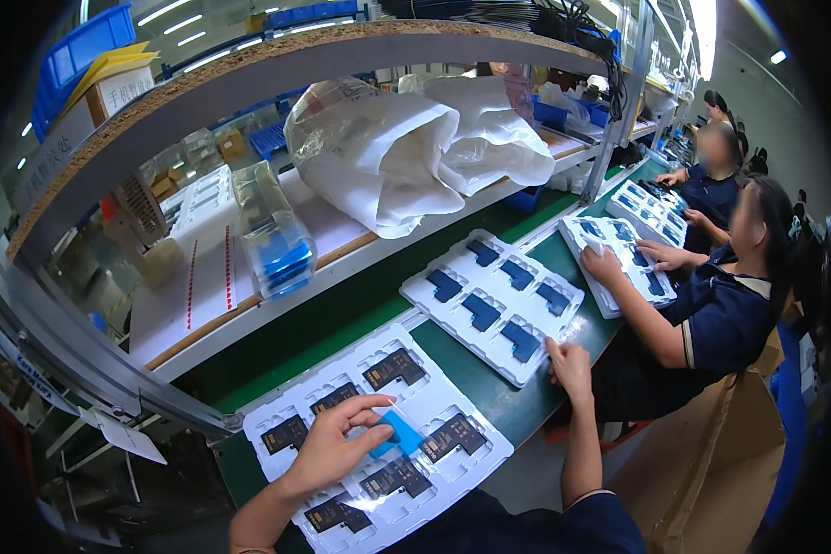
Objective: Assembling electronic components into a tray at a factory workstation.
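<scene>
My left hand [334, 445] reaches over the near white moulded tray [485, 445], thumb and fingers closed on a bright blue sheet [400, 432]. Flat black L-shaped batteries with pale print, such as this battery [452, 438], lie in the tray's pockets around the hand. Part of the tray is hidden under my hand. My right hand [572, 367], its fingers curled, is at the near right corner of a second white tray [517, 377]. Dark blue L-shaped pieces [482, 312] sit in that one. What the right fingers hold, if anything, is hidden.
Both trays lie on a green bench [434, 342]. A shelf [342, 254] behind carries white plastic bags [388, 152] and a clear bag with blue contents [282, 249]. At right, a co-worker [729, 295] handles another tray [609, 263]. A cardboard box [720, 462] stands at lower right.
</scene>
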A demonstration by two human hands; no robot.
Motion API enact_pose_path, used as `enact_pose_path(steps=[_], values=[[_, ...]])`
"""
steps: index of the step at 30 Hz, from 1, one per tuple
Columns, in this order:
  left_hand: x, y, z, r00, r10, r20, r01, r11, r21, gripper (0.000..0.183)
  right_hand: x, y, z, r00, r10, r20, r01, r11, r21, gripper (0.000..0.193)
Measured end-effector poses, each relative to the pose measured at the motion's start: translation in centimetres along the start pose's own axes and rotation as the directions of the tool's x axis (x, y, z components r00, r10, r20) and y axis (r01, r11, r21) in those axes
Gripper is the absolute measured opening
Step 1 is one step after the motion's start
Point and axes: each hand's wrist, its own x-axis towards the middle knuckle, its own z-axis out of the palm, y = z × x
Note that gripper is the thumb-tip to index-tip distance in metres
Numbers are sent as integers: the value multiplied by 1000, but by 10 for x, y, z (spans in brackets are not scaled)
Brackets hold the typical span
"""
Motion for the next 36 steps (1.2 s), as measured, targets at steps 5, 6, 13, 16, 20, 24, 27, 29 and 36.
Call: enact_pose_path(steps=[5, 6, 13, 16, 20, 24, 27, 29, 36], values=[[24, 10, 4, 1000, 19, -19, -13, 957, 289, 23, -36, -53, 3, 927, -373, -49, 336, 878, -341, 30], [25, 11, 6, 999, 44, -13, -38, 945, 326, 22, -48, -67, 14, 884, -447, 139, 467, 865, -186, 27], [24, 8, 5, 989, 136, 53, -145, 899, 413, 25, -93, -125, 82, 323, -379, 867, 416, 880, 230, 40], [21, 2, -2, 985, 157, 71, -172, 877, 448, 21, -83, -121, 99, 259, -394, 882, 313, 898, 310, 33], [19, -10, -8, 988, 149, -43, -114, 887, 447, 23, -80, -139, 109, 264, -488, 832, 515, 801, 306, 21], [21, -18, -11, 980, 157, -123, -73, 855, 513, 26, -71, -141, 115, 293, -423, 857, 431, 859, 277, 19], [23, -24, -15, 945, 268, -188, -86, 758, 646, 28, -68, -140, 120, 354, -490, 796, 485, 824, 292, 20], [22, -24, -20, 913, 347, -214, -86, 677, 731, 30, -53, -144, 115, 412, -541, 733, 528, 798, 292, 15], [26, -23, -38, 947, 321, -22, -126, 435, 892, 11, 2, -141, 97, 764, -466, 446, 277, 861, 425, 14]])
